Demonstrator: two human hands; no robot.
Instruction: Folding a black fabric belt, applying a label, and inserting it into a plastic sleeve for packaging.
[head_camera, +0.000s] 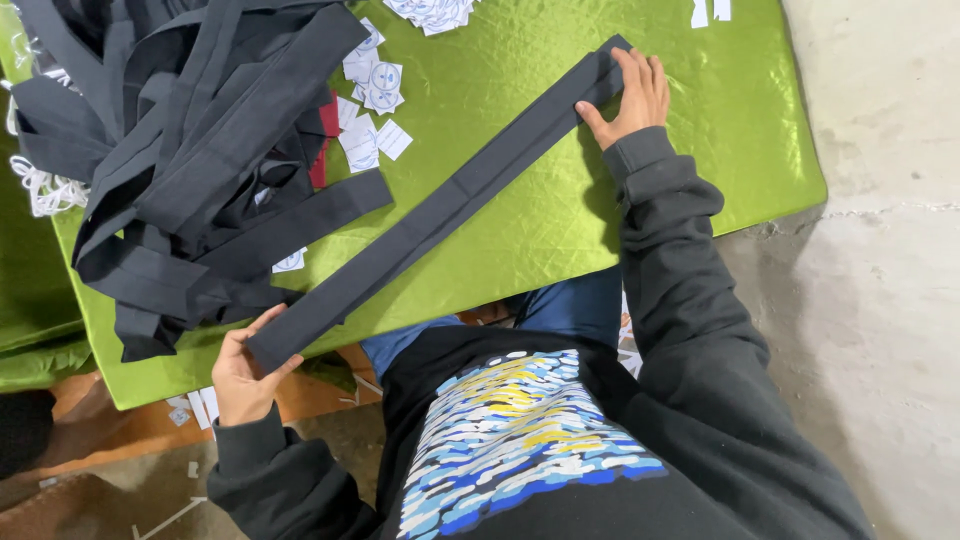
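Stretching a long dark fabric strip (440, 205) across the green table cover (640, 210), we have a hand on each end. Our left hand (243, 375) grasps the near end at the table's front edge, thumb on top and fingers curled beneath it. Our right hand (630, 98) lies flat and unclenched on the far end, palm pressing the cloth down, thumb spread along the strip's edge. Between the two hands the strip runs diagonally over the cover, laid straight and flat, with a seam showing near its middle.

Beside the strip's left part sits a heap of similar dark strips (190, 150), tangled and piled up, just touching it near our left hand. Small white paper labels (372, 100) lie scattered by the heap. Bare concrete floor (880, 250) lies to the right of the table.
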